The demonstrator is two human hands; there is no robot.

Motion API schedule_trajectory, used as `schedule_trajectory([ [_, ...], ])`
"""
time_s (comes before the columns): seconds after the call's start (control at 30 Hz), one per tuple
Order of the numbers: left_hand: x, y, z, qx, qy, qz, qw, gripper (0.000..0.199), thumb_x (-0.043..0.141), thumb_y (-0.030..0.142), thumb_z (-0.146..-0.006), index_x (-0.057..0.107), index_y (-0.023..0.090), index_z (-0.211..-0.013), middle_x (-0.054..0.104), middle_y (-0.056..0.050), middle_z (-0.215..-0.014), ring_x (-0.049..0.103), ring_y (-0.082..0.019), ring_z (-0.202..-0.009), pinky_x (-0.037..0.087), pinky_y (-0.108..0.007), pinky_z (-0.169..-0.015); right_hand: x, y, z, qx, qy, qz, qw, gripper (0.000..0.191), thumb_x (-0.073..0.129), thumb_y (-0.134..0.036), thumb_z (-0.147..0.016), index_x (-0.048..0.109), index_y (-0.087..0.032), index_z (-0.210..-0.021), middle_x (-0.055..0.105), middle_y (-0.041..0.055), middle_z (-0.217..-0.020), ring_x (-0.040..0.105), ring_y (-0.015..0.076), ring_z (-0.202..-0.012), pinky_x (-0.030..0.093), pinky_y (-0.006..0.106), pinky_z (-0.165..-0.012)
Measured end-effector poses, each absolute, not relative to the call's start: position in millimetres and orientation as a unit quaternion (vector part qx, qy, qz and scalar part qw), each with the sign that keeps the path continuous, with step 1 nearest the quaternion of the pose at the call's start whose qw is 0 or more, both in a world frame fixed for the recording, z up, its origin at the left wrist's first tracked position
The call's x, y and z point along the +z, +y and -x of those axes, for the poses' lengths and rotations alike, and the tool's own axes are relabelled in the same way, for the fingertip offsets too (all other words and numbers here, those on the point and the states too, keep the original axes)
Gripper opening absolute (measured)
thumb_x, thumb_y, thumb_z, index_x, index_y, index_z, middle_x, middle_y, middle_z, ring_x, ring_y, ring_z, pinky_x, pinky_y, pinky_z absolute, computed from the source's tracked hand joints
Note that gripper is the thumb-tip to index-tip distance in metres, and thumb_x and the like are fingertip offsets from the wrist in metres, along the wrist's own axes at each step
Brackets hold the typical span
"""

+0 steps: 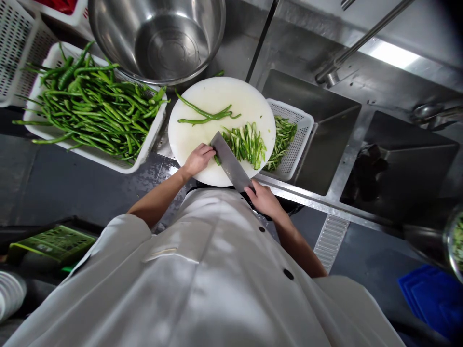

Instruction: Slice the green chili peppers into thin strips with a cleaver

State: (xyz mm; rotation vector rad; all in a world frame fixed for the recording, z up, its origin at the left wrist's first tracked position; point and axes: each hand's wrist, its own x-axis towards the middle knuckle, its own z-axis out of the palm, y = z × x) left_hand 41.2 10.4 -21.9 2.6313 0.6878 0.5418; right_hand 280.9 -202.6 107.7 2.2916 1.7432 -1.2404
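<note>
My right hand (263,196) is closed round the handle of a cleaver (231,161), whose blade lies slantwise over the round white cutting board (202,171). Left of the blade, my left hand (199,159) has its fingers bent together on a green pepper (217,159), a short piece of which shows beside the blade. Cut pepper strips (248,144) are heaped on the board to the right of the blade. Farther back on the board lie several whole long green peppers (210,114).
A white basket (144,153) full of long green peppers stands at the left, below a large steel bowl (170,48). Right of the board, a white perforated basket (302,140) holds cut strips at the sink (325,154). A faucet (329,77) is behind.
</note>
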Motion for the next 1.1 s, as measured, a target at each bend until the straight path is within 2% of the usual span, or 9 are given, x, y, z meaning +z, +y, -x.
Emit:
schedule_trajectory([
  [0.3,-14.9,8.4,-44.2,0.19,0.236,-0.935,0.185,0.033,0.04,0.019,-0.109,0.073,0.019,-0.106,0.073,-0.011,-0.106,0.064,-0.024,-0.099,0.057,-0.041,-0.09,136.5,-201.3,-285.2,-0.391,0.56,-0.728,0.056,0.031,0.043,-0.038,-0.109,0.061,-0.022,-0.129,0.078,0.0121,-0.112,0.071,0.0321,-0.098,0.046,0.034,-0.079],
  [0.5,-14.7,7.5,-44.8,0.179,0.245,-0.932,0.197,0.031,0.042,0.021,-0.109,0.073,0.019,-0.105,0.072,-0.011,-0.106,0.064,-0.024,-0.099,0.057,-0.041,-0.089,140.0,-199.7,-283.8,-0.405,0.563,-0.719,0.052,0.028,0.043,-0.036,-0.109,0.062,-0.021,-0.124,0.078,0.0126,-0.11,0.071,0.0317,-0.098,0.045,0.033,-0.079],
  [0.67,-13.4,7.6,-45.4,0.172,0.243,-0.933,0.202,0.034,0.039,0.018,-0.107,0.073,0.019,-0.102,0.071,-0.011,-0.102,0.064,-0.024,-0.097,0.058,-0.043,-0.09,131.9,-195.0,-272.3,-0.421,0.55,-0.72,0.036,0.027,0.043,-0.037,-0.109,0.062,-0.022,-0.119,0.078,0.0114,-0.104,0.07,0.0302,-0.095,0.046,0.033,-0.079],
  [0.8,-13.8,4.6,-47.4,0.163,0.246,-0.934,0.201,0.033,0.04,0.019,-0.106,0.071,0.019,-0.096,0.07,-0.011,-0.098,0.062,-0.024,-0.094,0.057,-0.043,-0.091,108.2,-169.3,-250.3,-0.41,0.521,-0.748,0.02,0.026,0.043,-0.035,-0.109,0.061,-0.02,-0.12,0.078,0.014,-0.104,0.071,0.031,-0.097,0.048,0.035,-0.08],
  [0.97,-6.9,12.6,-45.0,0.197,0.258,-0.92,0.219,0.028,0.044,0.017,-0.103,0.071,0.019,-0.095,0.07,-0.01,-0.096,0.063,-0.023,-0.092,0.057,-0.041,-0.085,95.2,-157.2,-259.8,-0.444,0.487,-0.752,-0.029,0.031,0.04,-0.041,-0.11,0.059,-0.021,-0.123,0.076,0.0084,-0.09,0.07,0.0256,-0.072,0.051,0.035,-0.074],
  [1.03,0.2,30.1,-44.5,0.224,0.304,-0.902,0.208,0.027,0.045,0.018,-0.104,0.07,0.019,-0.096,0.069,-0.01,-0.097,0.064,-0.023,-0.095,0.057,-0.042,-0.086,100.9,-169.8,-272.9,-0.419,0.497,-0.759,-0.042,0.032,0.039,-0.041,-0.11,0.059,-0.02,-0.125,0.077,0.0101,-0.094,0.071,0.027,-0.077,0.051,0.036,-0.076],
  [1.1,8.0,56.1,-47.6,0.223,0.364,-0.886,0.184,0.02,0.048,0.02,-0.105,0.068,0.018,-0.101,0.068,-0.011,-0.104,0.063,-0.025,-0.102,0.055,-0.044,-0.093,108.8,-186.5,-283.2,-0.387,0.526,-0.756,-0.041,0.032,0.04,-0.038,-0.109,0.059,-0.019,-0.126,0.078,0.0128,-0.104,0.072,0.0295,-0.09,0.051,0.037,-0.082],
])
